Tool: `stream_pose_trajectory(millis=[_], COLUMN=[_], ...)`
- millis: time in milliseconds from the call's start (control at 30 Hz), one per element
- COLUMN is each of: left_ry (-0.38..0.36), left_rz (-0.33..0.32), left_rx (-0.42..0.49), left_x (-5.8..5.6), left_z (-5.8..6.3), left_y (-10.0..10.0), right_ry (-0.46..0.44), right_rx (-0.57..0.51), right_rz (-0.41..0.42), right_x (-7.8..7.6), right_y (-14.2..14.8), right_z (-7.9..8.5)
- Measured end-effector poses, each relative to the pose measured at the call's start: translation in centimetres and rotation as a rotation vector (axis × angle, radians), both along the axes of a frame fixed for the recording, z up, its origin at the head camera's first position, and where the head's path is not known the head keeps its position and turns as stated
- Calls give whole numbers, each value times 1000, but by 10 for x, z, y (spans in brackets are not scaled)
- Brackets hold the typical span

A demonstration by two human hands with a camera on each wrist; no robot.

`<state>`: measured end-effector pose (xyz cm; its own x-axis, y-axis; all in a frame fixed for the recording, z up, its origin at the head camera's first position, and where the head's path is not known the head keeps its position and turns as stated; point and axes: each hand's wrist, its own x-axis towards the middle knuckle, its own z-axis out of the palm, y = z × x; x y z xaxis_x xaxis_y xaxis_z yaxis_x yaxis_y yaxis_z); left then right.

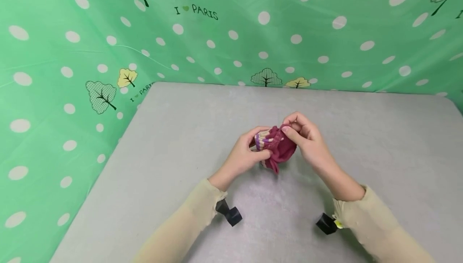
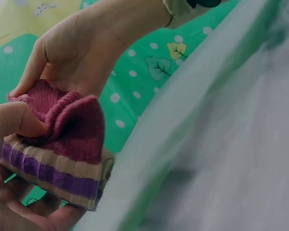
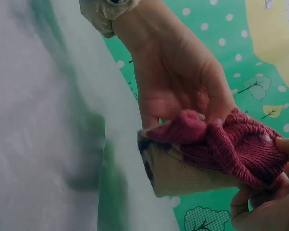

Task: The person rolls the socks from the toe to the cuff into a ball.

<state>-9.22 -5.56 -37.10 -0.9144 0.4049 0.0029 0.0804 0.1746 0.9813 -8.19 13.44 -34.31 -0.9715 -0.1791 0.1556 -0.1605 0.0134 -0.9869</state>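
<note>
A rolled bundle of knitted socks (image 1: 285, 150), maroon with cream and purple stripes, is held above the table between both hands. My left hand (image 1: 244, 152) grips its striped end, the thumb on the near side and the fingers behind. At the far upper edge, my right hand (image 1: 307, 138) pinches the maroon cuff between thumb and fingers. In the left wrist view, the maroon cuff (image 2: 79, 130) gapes above the striped roll. The right wrist view shows the plain cream side (image 3: 192, 171) of the roll beneath the bunched maroon knit. Some fingers are hidden behind the bundle.
A grey table (image 1: 173, 134) extends beneath the hands. Behind it and on the left hangs a green dotted cloth (image 1: 202, 58) with printed trees. Black wrist-worn devices (image 1: 234, 216) show beside both cream sleeves (image 1: 184, 223).
</note>
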Motion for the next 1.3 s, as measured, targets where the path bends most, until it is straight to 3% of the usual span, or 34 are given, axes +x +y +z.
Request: stream_pose_trajectory(millis=[267,500,667,767,867,967,1067,1200,1300], left_ry=[13,227,335,402,429,377,319,294,291], left_rz=[-58,-65,-96,-105,-83,-14,87,158,172], left_rx=[-2,-2,-31,-76,-116,-95,-36,15,28], left_x=[6,10,12,12,9,4,-1,-5,-6], left_z=[0,5,9,10,11,11,11,10,11], left_y=[2,-4,-5,-5,-5,-6,-8,-9,-8], right_ry=[-146,-355,-465,-505,-547,-548,-478,-381,-370], right_rx=[35,-74,-160,-202,-243,-282,-197,61,84], right_rz=[98,328,494,554,480,267,91,41,30], right_x=[-11,-21,-28,-32,-32,-27,-20,-14,-14], right_y=[7,18,26,28,26,23,18,6,-1], right_z=[2,-1,-9,-14,-14,-10,-7,-8,-10])
